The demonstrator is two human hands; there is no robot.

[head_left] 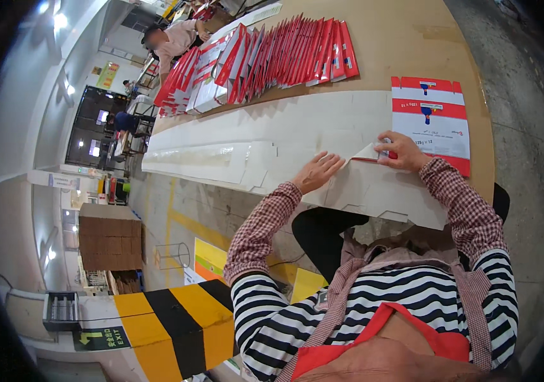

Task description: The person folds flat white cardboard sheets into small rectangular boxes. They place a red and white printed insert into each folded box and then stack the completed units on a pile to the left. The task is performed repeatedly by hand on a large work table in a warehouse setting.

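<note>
My left hand (318,172) lies open and palm down on white cardboard sheets (297,124), which overlap in a long row along the table's near side. To its right, my right hand (400,153) is closed on a cardboard flap (367,153). The flap is lifted into a small pointed fold, with a little red showing near my fingers. Just beyond that hand lies a flat printed carton (430,118) in red, white and blue. My right wrist and sleeve cover part of its near edge.
Along the table's far side leans a dense row of folded red-and-white cartons (285,54). Brown board (405,38) covers the table. A co-worker (180,38) sits at its far left end. Stacked brown cardboard (110,239) and a yellow-and-black striped barrier (176,321) stand to the left.
</note>
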